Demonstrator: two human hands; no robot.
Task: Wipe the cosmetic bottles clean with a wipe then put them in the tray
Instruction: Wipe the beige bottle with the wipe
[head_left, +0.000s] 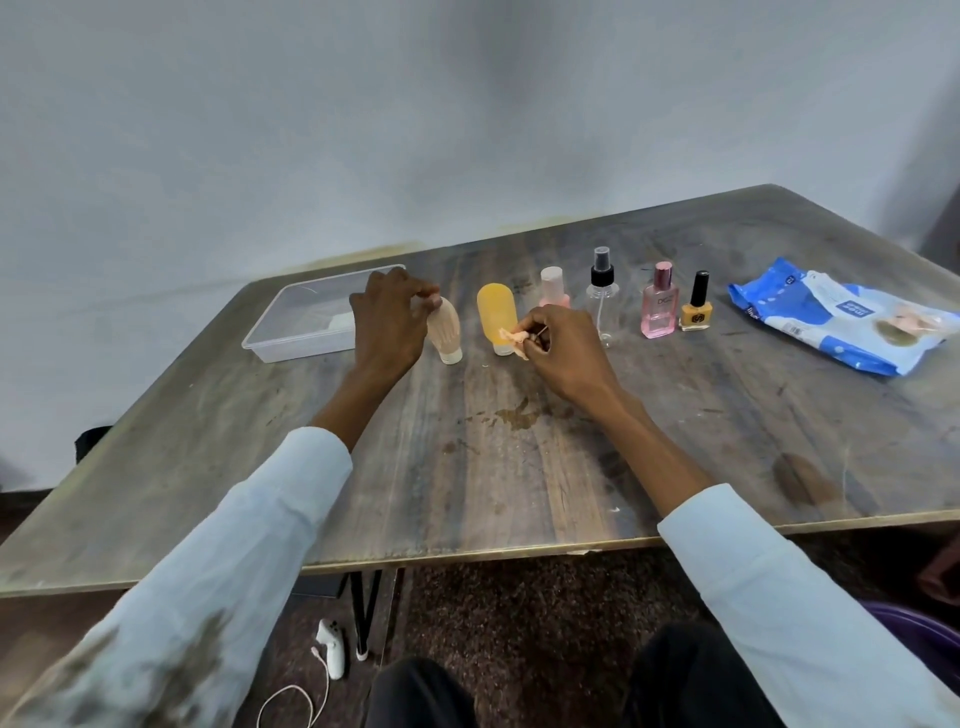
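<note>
On 1 table (571, 467): 1 clear tray (291, 332) far left, 1 wipe pack (841, 322) far right, 6 bottles btwn, all upright w/ long axes vertical; left hand (387, 332) pinches top of beige bottle (445, 332) standing cap-down, right hand (563, 351) pinches crumpled wipe (514, 338) against orange bottle (497, 317).

This looks like a plain room set up for work: a worn, stained wooden table (519, 441) by a bare pale wall (363, 130), dark carpet (519, 613) below at 6 o'clock.
</note>
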